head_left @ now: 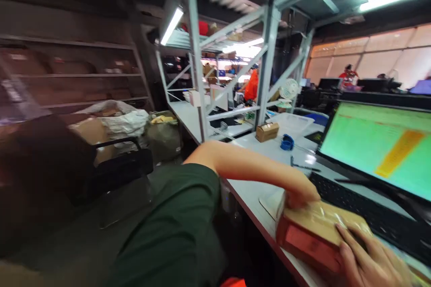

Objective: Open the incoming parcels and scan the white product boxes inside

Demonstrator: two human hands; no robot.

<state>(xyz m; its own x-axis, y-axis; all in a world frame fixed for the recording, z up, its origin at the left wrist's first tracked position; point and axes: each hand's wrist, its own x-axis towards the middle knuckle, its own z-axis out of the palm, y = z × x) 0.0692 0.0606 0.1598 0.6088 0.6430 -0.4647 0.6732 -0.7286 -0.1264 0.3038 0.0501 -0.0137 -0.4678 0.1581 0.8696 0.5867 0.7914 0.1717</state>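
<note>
A brown and red cardboard package point(314, 233) wrapped in clear film lies at the near edge of the white desk point(251, 190). My left hand point(299, 193) rests on its far top corner, fingers curled over it. My right hand point(368, 260) presses on its near right end with fingers laid flat over the top. Both hands hold the package against the desk. The picture is smeared by motion.
A black keyboard point(367, 208) and a monitor point(380, 148) with a green screen stand just behind the package. Further along the desk are a small cardboard box point(267, 131), a blue tape roll point(287, 142) and a clear plastic bin point(292, 122). Metal shelving point(198, 76), bags and a black chair point(117, 166) stand to the left. A person in orange point(252, 85) works far off.
</note>
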